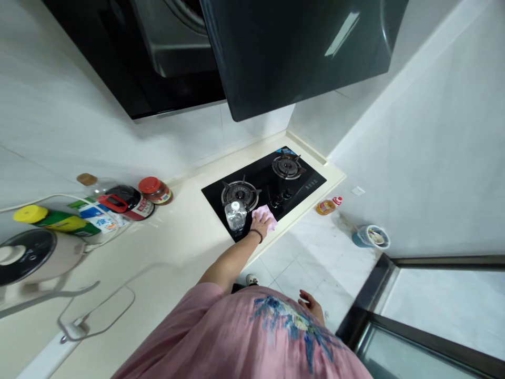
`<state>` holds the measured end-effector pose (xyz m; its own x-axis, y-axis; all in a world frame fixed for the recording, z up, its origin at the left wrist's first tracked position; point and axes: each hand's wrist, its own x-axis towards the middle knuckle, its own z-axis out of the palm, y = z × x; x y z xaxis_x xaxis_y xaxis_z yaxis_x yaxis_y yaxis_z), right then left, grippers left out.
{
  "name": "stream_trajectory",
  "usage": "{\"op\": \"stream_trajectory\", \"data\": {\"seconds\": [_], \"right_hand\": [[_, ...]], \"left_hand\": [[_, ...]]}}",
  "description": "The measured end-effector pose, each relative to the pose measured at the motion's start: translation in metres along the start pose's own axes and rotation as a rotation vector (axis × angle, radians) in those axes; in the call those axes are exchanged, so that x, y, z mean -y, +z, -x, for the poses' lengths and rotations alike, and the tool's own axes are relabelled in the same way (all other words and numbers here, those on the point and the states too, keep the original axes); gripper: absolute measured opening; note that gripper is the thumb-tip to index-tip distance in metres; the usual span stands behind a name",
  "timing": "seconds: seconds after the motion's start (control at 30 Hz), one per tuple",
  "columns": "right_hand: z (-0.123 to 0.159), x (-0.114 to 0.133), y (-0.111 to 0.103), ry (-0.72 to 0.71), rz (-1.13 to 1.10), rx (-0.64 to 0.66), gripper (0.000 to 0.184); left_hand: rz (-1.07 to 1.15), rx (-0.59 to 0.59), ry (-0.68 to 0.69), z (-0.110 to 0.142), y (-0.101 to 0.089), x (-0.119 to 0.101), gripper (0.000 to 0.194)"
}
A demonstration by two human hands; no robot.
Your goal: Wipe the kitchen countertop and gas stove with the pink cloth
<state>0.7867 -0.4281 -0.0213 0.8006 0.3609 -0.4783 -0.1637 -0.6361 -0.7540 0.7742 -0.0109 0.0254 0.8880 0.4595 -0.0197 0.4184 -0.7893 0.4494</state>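
My left hand [261, 223], with a dark band at the wrist, reaches out and presses a pink cloth [265, 215] onto the front edge of the black glass gas hob [307, 181]. A clear plastic bottle [235, 216] stands on the hob just left of that hand, in front of the near burner [240, 193]. The far burner [288, 166] lies beyond, and the knobs [281, 198] sit right of the cloth. My right hand [311, 305] hangs by my pink shirt, fingers loosely apart and holding nothing.
A dark range hood [292, 52] hangs above the hob. Jars and bottles [118, 202] and a cooker with a black lid [27, 258] stand at the left on the cream counter [177, 242]. On the floor are an orange bottle [327, 206] and a small bucket [371, 236].
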Motion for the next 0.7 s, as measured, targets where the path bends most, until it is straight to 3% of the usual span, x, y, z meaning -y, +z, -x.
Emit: {"op": "stream_trajectory", "data": {"seconds": [0.1,0.23,0.33,0.43,0.57,0.7], "right_hand": [[-0.007,0.01,0.003,-0.028,0.039,0.031,0.057],[-0.018,0.031,0.016,-0.073,0.03,0.083,0.054],[-0.025,0.046,0.029,-0.092,0.015,0.116,0.051],[-0.03,0.058,0.038,-0.103,0.015,0.143,0.048],[-0.032,0.068,0.042,-0.11,0.025,0.163,0.05],[-0.029,0.065,0.032,-0.101,0.05,0.132,0.047]], "left_hand": [[-0.064,0.058,-0.066,0.03,0.005,0.006,0.06],[-0.103,0.081,-0.078,0.095,0.012,0.026,0.075],[-0.119,0.064,-0.104,0.143,0.014,0.041,0.079],[-0.128,0.05,-0.166,0.173,0.015,0.049,0.076],[-0.143,0.03,-0.194,0.171,0.023,0.042,0.074],[-0.107,0.041,-0.145,0.121,0.029,0.028,0.069]]}}
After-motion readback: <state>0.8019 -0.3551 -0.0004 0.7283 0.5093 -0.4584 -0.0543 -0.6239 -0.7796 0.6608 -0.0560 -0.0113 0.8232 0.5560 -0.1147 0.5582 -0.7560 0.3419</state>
